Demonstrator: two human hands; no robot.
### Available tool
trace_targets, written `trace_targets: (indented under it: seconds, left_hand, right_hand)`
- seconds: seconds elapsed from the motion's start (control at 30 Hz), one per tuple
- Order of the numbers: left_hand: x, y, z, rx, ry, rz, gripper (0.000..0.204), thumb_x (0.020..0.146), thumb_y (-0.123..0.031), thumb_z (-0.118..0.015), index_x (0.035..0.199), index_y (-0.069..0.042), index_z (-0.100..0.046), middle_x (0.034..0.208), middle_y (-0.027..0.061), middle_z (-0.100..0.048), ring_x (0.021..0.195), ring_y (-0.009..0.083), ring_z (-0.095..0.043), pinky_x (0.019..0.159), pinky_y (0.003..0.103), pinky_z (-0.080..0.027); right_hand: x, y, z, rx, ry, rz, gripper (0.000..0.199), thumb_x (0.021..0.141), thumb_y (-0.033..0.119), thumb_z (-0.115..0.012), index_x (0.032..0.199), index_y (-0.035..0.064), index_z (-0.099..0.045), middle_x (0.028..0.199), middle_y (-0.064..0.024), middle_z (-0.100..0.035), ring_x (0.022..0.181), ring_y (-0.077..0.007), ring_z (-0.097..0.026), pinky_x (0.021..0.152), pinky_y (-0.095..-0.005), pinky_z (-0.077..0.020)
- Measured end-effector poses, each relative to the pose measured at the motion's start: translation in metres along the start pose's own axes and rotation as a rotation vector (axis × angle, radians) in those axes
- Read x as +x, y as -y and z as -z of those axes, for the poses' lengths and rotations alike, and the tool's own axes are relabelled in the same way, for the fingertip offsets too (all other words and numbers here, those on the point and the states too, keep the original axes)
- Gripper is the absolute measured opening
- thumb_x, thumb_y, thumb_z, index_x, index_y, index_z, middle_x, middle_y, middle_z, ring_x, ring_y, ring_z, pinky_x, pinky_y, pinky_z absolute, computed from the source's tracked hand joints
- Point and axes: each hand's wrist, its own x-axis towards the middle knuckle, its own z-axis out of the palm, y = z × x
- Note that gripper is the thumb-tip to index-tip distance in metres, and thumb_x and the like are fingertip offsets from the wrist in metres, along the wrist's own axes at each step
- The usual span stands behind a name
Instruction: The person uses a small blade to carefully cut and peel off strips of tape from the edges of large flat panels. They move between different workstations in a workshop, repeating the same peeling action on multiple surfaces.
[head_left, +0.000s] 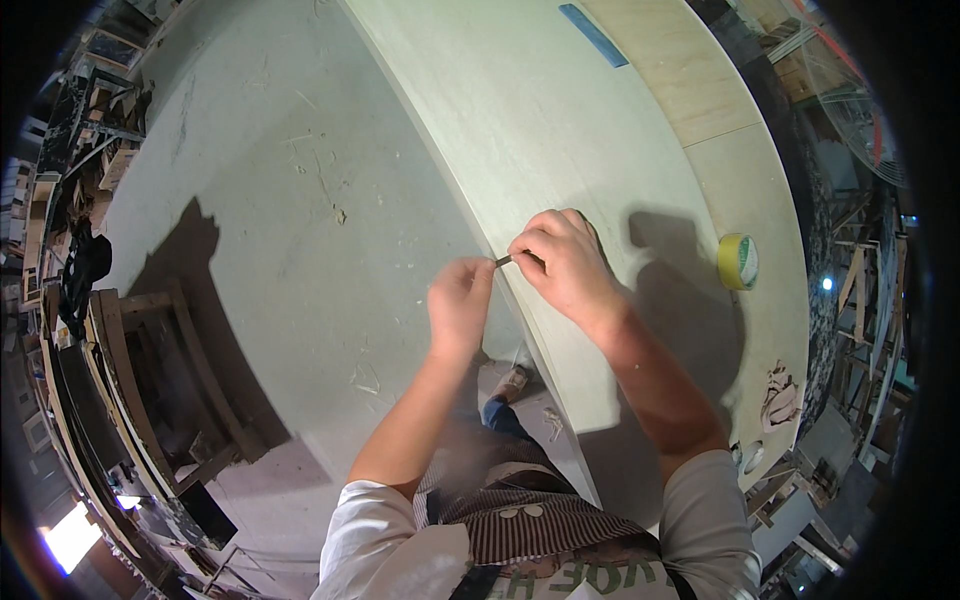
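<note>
While pinching opposite ends with the fingers of the right hand [567,258] and motion-blurred left hand [456,306], holds a short, thin, dark stick [504,260] of unclear material between the fingertips. Likely light and fairly stiff; best gripped close to the ends.

A thin piece [503,261] is held between the left hand [460,305] and the right hand [567,260], at the left edge of the tabletop [500,120]. Along the tabletop's right side are placed a tape roll [739,262], a wad [779,398] nearer the person, and, farther off, a flat strip [594,35]. The floor [300,220] is situated left, bordered by a wooden frame [112,345].
</note>
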Motion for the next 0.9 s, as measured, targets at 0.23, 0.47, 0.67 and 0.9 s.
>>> trace_targets:
  seconds: [0.23, 0.47, 0.67, 0.9]
  left_hand:
    - [0.0, -0.001, 0.006, 0.136, 0.043, -0.074, 0.016, 0.092, -0.016, -0.068, 0.092, -0.001, -0.07, 0.083, 0.0127, -0.069, 0.074, 0.0194, -0.065, 0.07, 0.032, -0.051]
    - [0.0, 0.003, 0.007, 0.025, 0.052, -0.041, 0.012, 0.095, -0.01, -0.068, 0.091, 0.002, -0.067, 0.076, -0.0041, -0.06, 0.068, 0.0026, -0.05, 0.061, 0.02, -0.044]
    - [0.001, -0.003, 0.009, 0.121, 0.051, -0.039, 0.014, 0.089, -0.013, -0.069, 0.088, 0.001, -0.069, 0.081, 0.0145, -0.068, 0.072, 0.0256, -0.065, 0.069, 0.035, -0.052]
    - [-0.004, -0.005, 0.008, 0.14, 0.05, -0.064, 0.011, 0.087, -0.011, -0.07, 0.085, 0.0, -0.068, 0.08, 0.0145, -0.068, 0.073, 0.0268, -0.065, 0.069, 0.037, -0.052]
  right_hand:
    - [0.001, 0.0, -0.004, 0.062, 0.001, -0.008, 0.011, 0.079, 0.002, -0.072, 0.088, 0.0086, -0.07, 0.098, -0.0059, -0.063, 0.094, -0.0289, -0.058, 0.083, -0.0385, -0.0491]
    - [0.002, 0.003, -0.003, 0.096, -0.01, -0.012, 0.006, 0.078, 0.005, -0.07, 0.082, 0.01, -0.069, 0.094, -0.0032, -0.063, 0.093, -0.0278, -0.059, 0.085, -0.0387, -0.049]
    - [0.0, 0.001, -0.006, 0.088, 0.0, -0.018, 0.006, 0.078, 0.004, -0.069, 0.081, 0.0096, -0.068, 0.092, -0.0024, -0.064, 0.092, -0.0271, -0.059, 0.084, -0.0387, -0.0494]
    - [-0.005, 0.0, -0.005, 0.086, 0.003, -0.013, 0.006, 0.078, 0.005, -0.069, 0.081, 0.01, -0.068, 0.092, -0.0019, -0.063, 0.092, -0.0268, -0.059, 0.083, -0.0389, -0.0496]
